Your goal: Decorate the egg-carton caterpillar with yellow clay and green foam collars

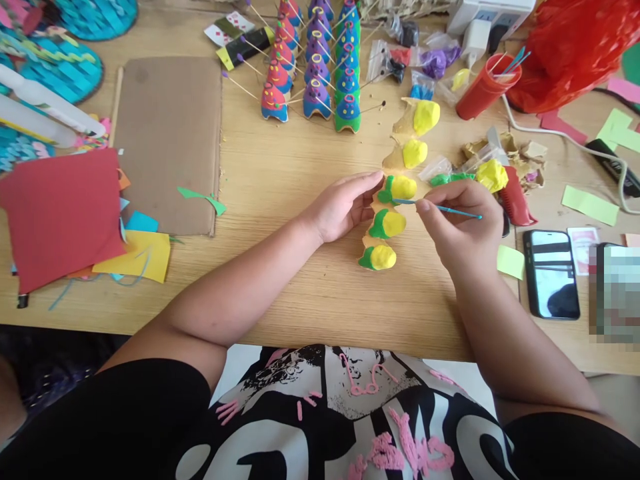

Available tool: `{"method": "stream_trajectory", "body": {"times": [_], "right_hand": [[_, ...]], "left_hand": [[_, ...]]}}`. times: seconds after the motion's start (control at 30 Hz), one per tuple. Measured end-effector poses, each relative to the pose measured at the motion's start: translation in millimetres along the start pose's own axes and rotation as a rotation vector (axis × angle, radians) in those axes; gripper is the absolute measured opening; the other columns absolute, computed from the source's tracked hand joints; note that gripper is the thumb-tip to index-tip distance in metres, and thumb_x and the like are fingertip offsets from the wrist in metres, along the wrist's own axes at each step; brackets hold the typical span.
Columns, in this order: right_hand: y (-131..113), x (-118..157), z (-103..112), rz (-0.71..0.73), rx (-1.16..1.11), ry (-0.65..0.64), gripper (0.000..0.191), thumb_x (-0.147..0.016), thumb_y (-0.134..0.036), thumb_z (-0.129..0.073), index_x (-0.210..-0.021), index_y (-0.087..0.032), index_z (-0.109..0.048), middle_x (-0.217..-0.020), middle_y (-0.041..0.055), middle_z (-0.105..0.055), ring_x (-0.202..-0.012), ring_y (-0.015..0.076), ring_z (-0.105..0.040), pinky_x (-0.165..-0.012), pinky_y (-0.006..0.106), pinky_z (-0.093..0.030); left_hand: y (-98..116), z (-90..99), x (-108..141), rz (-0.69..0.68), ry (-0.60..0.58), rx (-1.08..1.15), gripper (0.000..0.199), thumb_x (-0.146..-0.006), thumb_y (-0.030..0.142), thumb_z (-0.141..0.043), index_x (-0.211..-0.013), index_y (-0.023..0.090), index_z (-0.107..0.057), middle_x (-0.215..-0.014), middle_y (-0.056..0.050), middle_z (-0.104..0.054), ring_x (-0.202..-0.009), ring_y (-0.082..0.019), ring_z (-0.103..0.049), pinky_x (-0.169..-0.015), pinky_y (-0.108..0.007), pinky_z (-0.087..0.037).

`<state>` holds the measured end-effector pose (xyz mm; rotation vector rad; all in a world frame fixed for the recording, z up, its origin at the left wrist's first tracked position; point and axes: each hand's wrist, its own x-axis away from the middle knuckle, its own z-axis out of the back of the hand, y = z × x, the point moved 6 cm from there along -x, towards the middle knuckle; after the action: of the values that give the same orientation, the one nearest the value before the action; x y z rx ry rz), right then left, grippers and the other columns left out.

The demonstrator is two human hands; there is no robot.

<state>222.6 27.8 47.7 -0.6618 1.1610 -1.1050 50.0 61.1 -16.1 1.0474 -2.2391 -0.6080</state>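
A cardboard strip (pixel 376 235) with several bumps lies in front of me, yellow clay on each bump. Green clay (pixel 379 225) covers the sides of the three nearest bumps; the two far ones show bare cardboard beside the yellow. My left hand (pixel 345 205) rests against the strip's left side at the middle bump, thumb and fingers apart. My right hand (pixel 460 223) pinches a thin blue tool (pixel 457 211), whose tip touches the middle bump where green meets yellow. Three finished rows in red (pixel 281 63), purple (pixel 318 67) and blue-green (pixel 347 73) clay stand beyond.
Brown cardboard (pixel 167 143) and red paper (pixel 63 217) lie left. At right are a red cup (pixel 487 87), yellow clay (pixel 492 175), a white cable (pixel 565 131), a phone (pixel 551 275) and paper scraps. Small clay bags (pixel 435 60) lie at the back.
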Motion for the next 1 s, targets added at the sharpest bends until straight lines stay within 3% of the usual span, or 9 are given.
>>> {"method": "stream_trajectory", "body": {"times": [0.27, 0.5, 0.8, 1.0], "right_hand": [[-4.7, 0.6, -6.5, 0.065, 0.079, -0.02, 0.03, -0.089, -0.046, -0.085, -0.077, -0.026, -0.066, -0.074, -0.0006, -0.066, -0.063, 0.0145, -0.058, -0.057, 0.035, -0.053], [0.3, 1.9, -6.7, 0.092, 0.077, -0.035, 0.024, -0.09, -0.041, -0.084, -0.08, -0.028, -0.067, -0.075, 0.0, -0.066, -0.064, 0.0167, -0.058, -0.062, 0.039, -0.057], [-10.2, 1.2, -4.7, 0.235, 0.402, -0.038, 0.017, -0.091, -0.032, -0.079, -0.08, -0.027, -0.069, -0.074, 0.0005, -0.068, -0.072, 0.0202, -0.062, -0.073, 0.042, -0.054], [-9.5, 1.9, -5.6, 0.282, 0.434, -0.018, 0.017, -0.093, -0.031, -0.076, -0.08, -0.026, -0.068, -0.074, 0.0009, -0.068, -0.074, 0.0201, -0.063, -0.075, 0.041, -0.052]], "left_hand": [[-0.9, -2.5, 1.0, -0.005, -0.049, -0.05, 0.026, -0.102, 0.042, -0.067, -0.099, 0.017, -0.075, -0.086, -0.001, -0.078, -0.077, -0.013, -0.076, -0.069, -0.023, -0.056], [-3.1, -2.0, 0.6, 0.019, -0.051, -0.015, 0.03, -0.105, 0.045, -0.063, -0.111, 0.019, -0.076, -0.096, -0.003, -0.081, -0.084, -0.016, -0.078, -0.072, -0.024, -0.058], [-0.6, -4.0, 0.6, -0.044, -0.097, -0.098, 0.032, -0.103, 0.046, -0.067, -0.109, 0.016, -0.076, -0.098, -0.004, -0.081, -0.084, -0.015, -0.077, -0.07, -0.023, -0.057], [2.2, -3.5, 0.2, -0.079, -0.124, -0.229, 0.027, -0.095, 0.04, -0.078, -0.108, 0.017, -0.077, -0.103, -0.005, -0.083, -0.088, -0.016, -0.079, -0.075, -0.023, -0.06]]}}
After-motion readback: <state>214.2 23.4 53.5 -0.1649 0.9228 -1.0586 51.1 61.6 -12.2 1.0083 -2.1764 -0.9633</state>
